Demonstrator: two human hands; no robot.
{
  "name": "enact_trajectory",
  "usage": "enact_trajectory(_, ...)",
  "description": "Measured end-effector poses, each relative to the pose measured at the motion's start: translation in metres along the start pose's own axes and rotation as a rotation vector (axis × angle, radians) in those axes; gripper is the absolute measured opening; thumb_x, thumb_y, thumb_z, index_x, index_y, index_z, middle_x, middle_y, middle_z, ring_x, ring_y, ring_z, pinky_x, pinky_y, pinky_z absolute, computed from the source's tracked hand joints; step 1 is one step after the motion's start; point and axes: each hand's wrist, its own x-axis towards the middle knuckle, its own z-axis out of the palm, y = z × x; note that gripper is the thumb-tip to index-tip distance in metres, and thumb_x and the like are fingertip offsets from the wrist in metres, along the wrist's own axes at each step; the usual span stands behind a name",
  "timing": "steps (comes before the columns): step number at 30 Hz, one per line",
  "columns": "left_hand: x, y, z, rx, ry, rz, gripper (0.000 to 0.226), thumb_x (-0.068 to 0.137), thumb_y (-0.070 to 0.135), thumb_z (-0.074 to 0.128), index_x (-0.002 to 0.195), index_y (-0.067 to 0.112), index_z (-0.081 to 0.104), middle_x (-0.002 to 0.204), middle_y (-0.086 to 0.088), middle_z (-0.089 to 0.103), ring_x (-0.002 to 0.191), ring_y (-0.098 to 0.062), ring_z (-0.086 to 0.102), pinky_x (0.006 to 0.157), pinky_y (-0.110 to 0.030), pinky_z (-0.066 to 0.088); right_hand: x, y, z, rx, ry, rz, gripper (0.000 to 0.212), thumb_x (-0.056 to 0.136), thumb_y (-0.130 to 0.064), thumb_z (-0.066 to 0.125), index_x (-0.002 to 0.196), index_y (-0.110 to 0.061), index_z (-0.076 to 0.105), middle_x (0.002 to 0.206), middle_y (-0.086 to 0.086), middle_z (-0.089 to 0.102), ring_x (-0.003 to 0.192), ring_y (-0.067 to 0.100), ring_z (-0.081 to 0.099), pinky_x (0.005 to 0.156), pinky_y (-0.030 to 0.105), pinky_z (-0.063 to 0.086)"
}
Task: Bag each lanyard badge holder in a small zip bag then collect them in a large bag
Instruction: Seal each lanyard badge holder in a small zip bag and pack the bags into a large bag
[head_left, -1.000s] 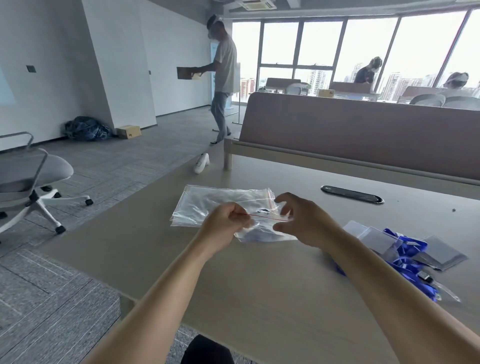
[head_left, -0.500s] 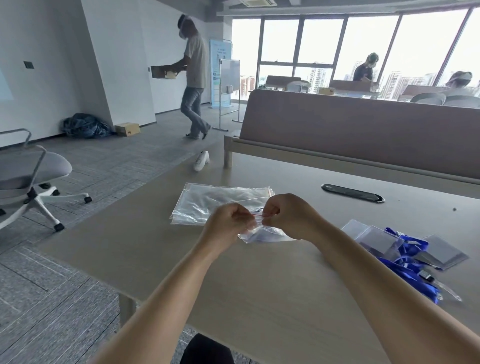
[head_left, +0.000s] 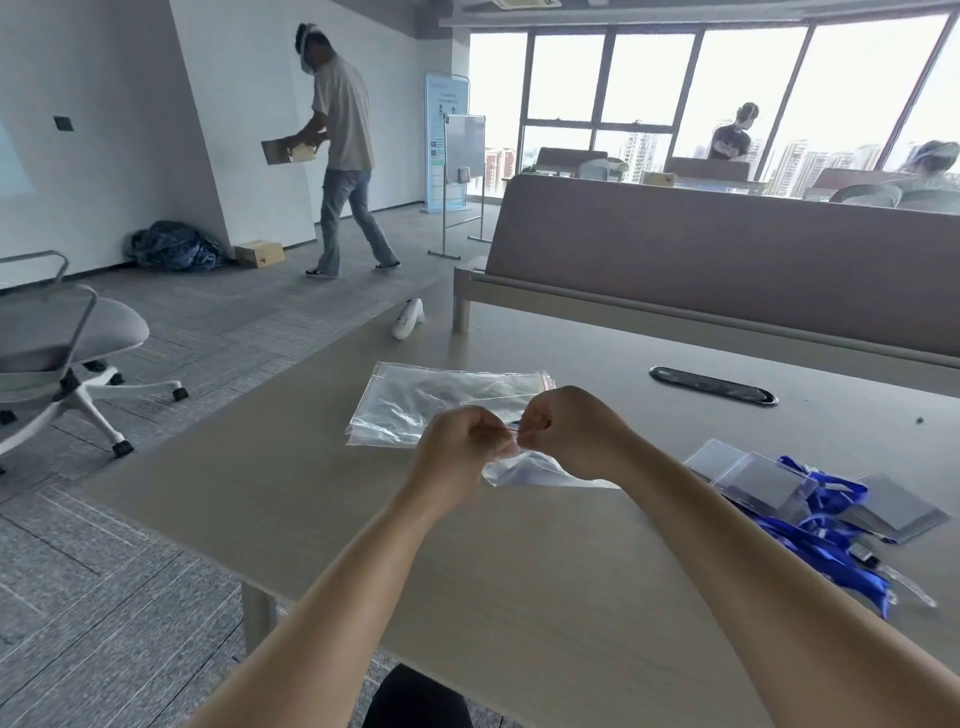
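1. The left hand (head_left: 460, 447) and the right hand (head_left: 571, 431), fingers curled tight, both pinch the red-lined top edge of a small clear plastic zip bag (head_left: 540, 470). They hold it just above the pale wooden table (head_left: 519, 597).
2. They are probably working the seal, though I cannot tell whether to open or close it. The contents are too blurred to make out.
3. A large clear zip bag (head_left: 441, 400) lies flat beyond the hands and shows nothing bulky inside, so collecting seems barely begun.
4. A heap of blue lanyards with clear rectangular badge holders (head_left: 810, 499) lies loose on the right, well apart from the hands. Most of the bagging appears left to do.
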Motion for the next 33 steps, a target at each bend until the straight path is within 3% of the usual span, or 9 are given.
enact_trajectory(9,-0.003,0.004,-0.001,0.105,-0.022,0.005,0.013,0.084,0.008,0.064,0.076,0.016,0.071,0.072,0.004,0.076,0.063,0.001,0.066,0.061,-0.016,0.046,-0.003,-0.002,0.001,-0.04,0.004,-0.012,0.011,0.085,-0.027,0.067,0.075,-0.03,0.067,0.079,-0.011,0.067,0.081,0.013,0.06,0.069,0.028,0.046)
enact_trajectory(13,-0.004,0.003,-0.001,0.144,-0.008,0.026,0.02,0.085,0.006,0.059,0.072,0.018,0.068,0.073,0.005,0.075,0.07,-0.005,0.069,0.069,-0.025,0.051,-0.006,0.008,0.0,-0.069,0.021,-0.014,0.011,0.086,-0.025,0.064,0.075,-0.025,0.066,0.072,-0.013,0.06,0.076,0.013,0.057,0.058,0.021,0.038)
enact_trajectory(17,-0.005,0.002,0.001,0.222,-0.025,0.068,0.02,0.088,0.007,0.06,0.074,0.021,0.064,0.077,0.009,0.074,0.073,0.0,0.067,0.06,-0.012,0.044,-0.01,0.014,-0.001,-0.09,0.053,0.017,0.011,0.087,-0.023,0.061,0.079,-0.023,0.068,0.08,-0.008,0.065,0.08,0.016,0.059,0.063,0.026,0.042)
enact_trajectory(21,-0.002,0.007,0.004,0.32,-0.061,0.111,0.005,0.087,0.017,0.069,0.083,0.021,0.067,0.086,0.01,0.072,0.084,-0.002,0.066,0.069,-0.014,0.044,-0.01,0.014,0.001,-0.127,0.068,-0.016,0.014,0.088,-0.025,0.059,0.079,-0.024,0.069,0.086,-0.003,0.068,0.08,0.017,0.057,0.058,0.024,0.037)
enact_trajectory(24,0.0,0.008,0.004,0.385,-0.083,0.103,0.012,0.086,0.017,0.067,0.075,0.022,0.068,0.08,0.007,0.072,0.08,-0.01,0.066,0.07,-0.025,0.047,-0.01,0.016,0.001,-0.112,0.051,-0.001,0.013,0.088,-0.026,0.06,0.082,-0.021,0.071,0.086,-0.002,0.069,0.08,0.017,0.059,0.06,0.025,0.038)
enact_trajectory(28,0.001,0.004,0.003,0.42,-0.08,0.112,0.017,0.091,0.012,0.06,0.078,0.02,0.067,0.078,0.009,0.073,0.08,-0.008,0.067,0.071,-0.027,0.05,-0.015,0.024,-0.006,-0.067,0.02,0.056,0.01,0.086,-0.025,0.063,0.084,-0.021,0.072,0.087,-0.002,0.07,0.083,0.019,0.063,0.07,0.029,0.048)
enact_trajectory(33,-0.003,0.009,0.011,0.48,-0.05,0.211,0.006,0.09,0.017,0.065,0.093,0.018,0.07,0.097,0.007,0.071,0.098,-0.013,0.061,0.085,-0.03,0.047,-0.023,0.024,-0.01,-0.13,0.062,0.056,0.014,0.088,-0.021,0.058,0.089,-0.019,0.072,0.092,-0.001,0.07,0.088,0.019,0.061,0.07,0.029,0.046)
